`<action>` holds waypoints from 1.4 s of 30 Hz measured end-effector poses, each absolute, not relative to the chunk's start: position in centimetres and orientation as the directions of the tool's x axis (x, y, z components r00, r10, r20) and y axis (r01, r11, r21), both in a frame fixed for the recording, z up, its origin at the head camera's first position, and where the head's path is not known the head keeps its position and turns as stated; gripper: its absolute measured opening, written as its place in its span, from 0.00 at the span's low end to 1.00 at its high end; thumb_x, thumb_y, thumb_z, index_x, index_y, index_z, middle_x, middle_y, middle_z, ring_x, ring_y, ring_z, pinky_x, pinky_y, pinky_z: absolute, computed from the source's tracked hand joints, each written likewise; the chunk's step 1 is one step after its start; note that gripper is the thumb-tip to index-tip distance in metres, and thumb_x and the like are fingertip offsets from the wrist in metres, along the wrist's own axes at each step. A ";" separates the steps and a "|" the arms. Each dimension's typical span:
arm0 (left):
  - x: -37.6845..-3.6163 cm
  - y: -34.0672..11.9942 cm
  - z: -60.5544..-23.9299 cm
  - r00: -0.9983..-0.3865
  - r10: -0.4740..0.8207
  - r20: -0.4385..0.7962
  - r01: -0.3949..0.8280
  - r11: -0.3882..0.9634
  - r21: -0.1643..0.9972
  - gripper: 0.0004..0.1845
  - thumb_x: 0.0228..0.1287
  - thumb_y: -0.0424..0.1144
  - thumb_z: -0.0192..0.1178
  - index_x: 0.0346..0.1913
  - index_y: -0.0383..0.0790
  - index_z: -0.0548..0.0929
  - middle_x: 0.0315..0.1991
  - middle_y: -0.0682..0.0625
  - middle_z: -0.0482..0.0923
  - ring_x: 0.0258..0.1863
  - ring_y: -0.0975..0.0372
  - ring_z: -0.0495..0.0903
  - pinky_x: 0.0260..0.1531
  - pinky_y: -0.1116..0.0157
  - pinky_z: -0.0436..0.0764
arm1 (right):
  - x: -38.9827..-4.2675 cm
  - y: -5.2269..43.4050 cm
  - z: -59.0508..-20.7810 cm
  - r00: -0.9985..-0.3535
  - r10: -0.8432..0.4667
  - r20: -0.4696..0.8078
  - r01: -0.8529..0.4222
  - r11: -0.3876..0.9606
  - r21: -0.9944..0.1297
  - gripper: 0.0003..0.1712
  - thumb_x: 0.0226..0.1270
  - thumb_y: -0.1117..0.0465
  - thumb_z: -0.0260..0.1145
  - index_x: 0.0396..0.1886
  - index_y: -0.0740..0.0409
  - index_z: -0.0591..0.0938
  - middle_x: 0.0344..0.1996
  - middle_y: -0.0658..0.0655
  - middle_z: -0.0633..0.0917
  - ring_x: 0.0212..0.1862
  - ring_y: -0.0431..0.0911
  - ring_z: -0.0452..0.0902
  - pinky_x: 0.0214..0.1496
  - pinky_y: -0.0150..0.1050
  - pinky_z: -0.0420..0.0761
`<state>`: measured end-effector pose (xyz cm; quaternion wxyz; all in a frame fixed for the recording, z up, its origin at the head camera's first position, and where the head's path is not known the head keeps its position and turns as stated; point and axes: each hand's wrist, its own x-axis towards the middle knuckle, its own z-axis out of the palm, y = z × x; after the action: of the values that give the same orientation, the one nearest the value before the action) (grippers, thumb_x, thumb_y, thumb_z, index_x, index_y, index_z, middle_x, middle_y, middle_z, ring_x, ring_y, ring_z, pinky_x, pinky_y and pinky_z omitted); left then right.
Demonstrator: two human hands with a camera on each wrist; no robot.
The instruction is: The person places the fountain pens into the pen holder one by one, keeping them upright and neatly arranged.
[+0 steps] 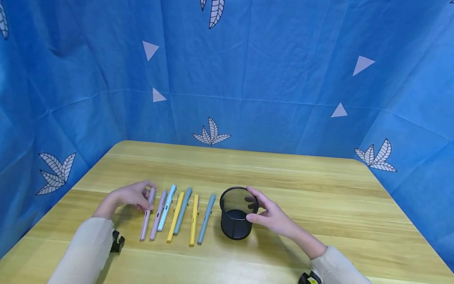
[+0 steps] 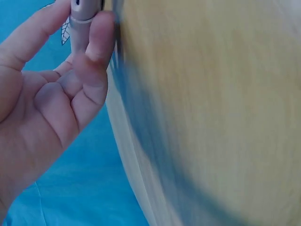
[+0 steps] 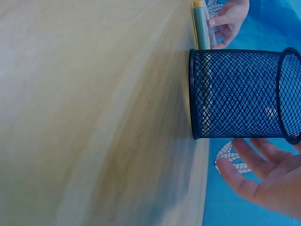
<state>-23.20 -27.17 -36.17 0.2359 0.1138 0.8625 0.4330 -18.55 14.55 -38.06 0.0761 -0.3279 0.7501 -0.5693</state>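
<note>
Black cup, head, right-wrist views only

Tabletop with pale glare, blurred in wrist views, soft shadows

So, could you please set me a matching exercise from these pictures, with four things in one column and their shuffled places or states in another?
Things
1. Black cylindrical mesh cup
2. Bare left hand
3. Slim light-blue pen
4. Blue fabric backdrop

Places or states
A. Pinching the leftmost lilac pen
B. Hanging behind the wooden table
C. Lying between the second lilac pen and a yellow pen
D. Standing open end up

Pairs: 1-D; 2-A; 3-C; 4-B
</note>
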 end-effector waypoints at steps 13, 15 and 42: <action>-23.0 -27.3 -35.1 -0.846 0.458 -0.275 0.026 0.550 0.835 0.39 0.51 0.28 0.61 0.62 0.23 0.49 0.26 0.42 0.70 0.20 0.59 0.71 0.23 0.64 0.74 | -18.3 14.6 -37.7 -0.776 -0.583 0.241 -0.390 0.143 -0.910 0.41 0.59 0.65 0.62 0.67 0.69 0.52 0.55 0.76 0.66 0.52 0.65 0.67 0.36 0.39 0.80; -23.0 -27.1 -34.8 -0.841 0.460 -0.286 0.011 0.542 0.840 0.40 0.51 0.27 0.61 0.63 0.24 0.49 0.30 0.39 0.70 0.23 0.57 0.73 0.27 0.60 0.77 | -18.3 14.6 -37.6 -0.778 -0.582 0.236 -0.386 0.147 -0.911 0.41 0.59 0.65 0.63 0.67 0.69 0.52 0.55 0.76 0.66 0.50 0.65 0.68 0.36 0.39 0.80; -22.8 -22.6 -30.8 -0.787 0.614 -0.059 0.307 0.472 0.826 0.30 0.62 0.30 0.54 0.66 0.32 0.57 0.37 0.42 0.75 0.27 0.56 0.74 0.24 0.59 0.78 | -18.4 14.6 -37.8 -0.783 -0.570 0.249 -0.398 0.152 -0.905 0.41 0.59 0.64 0.63 0.67 0.66 0.53 0.55 0.76 0.67 0.54 0.65 0.65 0.34 0.39 0.80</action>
<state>-22.83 -22.57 -30.82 0.1771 0.2743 0.8396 0.4342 -18.44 14.65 -37.82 0.0759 -0.3204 0.7552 -0.5668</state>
